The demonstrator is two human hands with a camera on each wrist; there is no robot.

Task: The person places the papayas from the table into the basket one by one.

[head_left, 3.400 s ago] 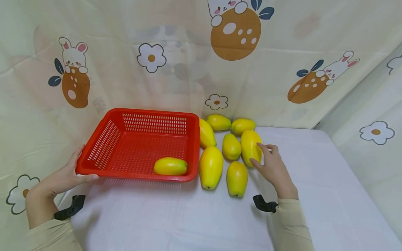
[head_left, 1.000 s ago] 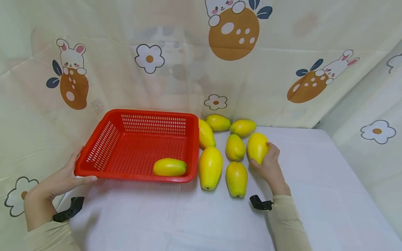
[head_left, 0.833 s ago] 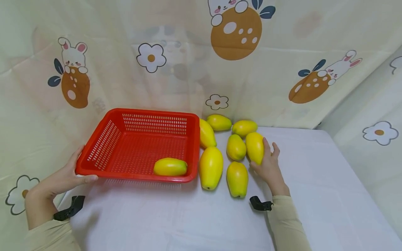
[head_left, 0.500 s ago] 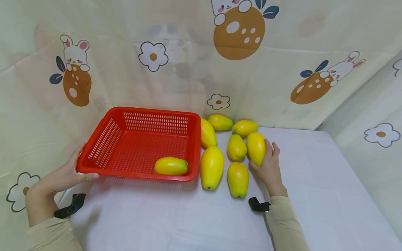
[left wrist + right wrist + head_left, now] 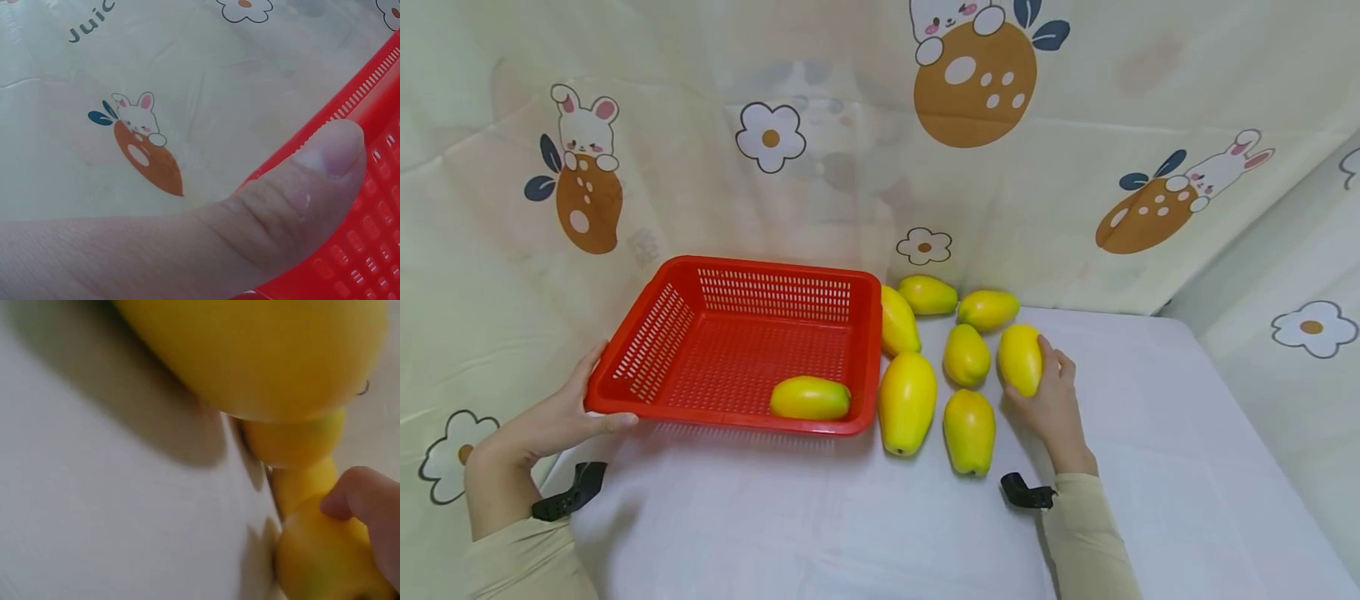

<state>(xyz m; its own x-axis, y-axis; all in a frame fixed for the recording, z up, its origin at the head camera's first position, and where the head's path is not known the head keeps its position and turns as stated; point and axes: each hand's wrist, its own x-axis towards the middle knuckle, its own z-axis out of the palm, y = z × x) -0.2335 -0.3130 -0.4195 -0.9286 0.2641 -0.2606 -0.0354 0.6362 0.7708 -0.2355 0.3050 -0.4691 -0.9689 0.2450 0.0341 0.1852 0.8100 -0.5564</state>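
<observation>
A red plastic basket (image 5: 733, 417) stands at left with one yellow papaya (image 5: 810, 398) in its front right corner. My left hand (image 5: 557, 412) grips its front left corner; in the left wrist view the thumb (image 5: 300, 194) lies across the rim. My right hand (image 5: 1051, 408) holds another papaya (image 5: 1019, 358) from its right side, the thumb at its near end and the fingers along its far right. In the right wrist view a digit presses on that papaya (image 5: 325, 550). Its underside is hidden.
Several more papayas lie between basket and right hand, among them a large one (image 5: 907, 404) beside the basket and a greenish one (image 5: 970, 432) nearest me. A patterned cloth (image 5: 850, 192) hangs behind the white table (image 5: 820, 517).
My right hand has closed around the papaya, which has turned and shifted right, widening the gap to the papaya on its left. My left hand has stayed on the basket.
</observation>
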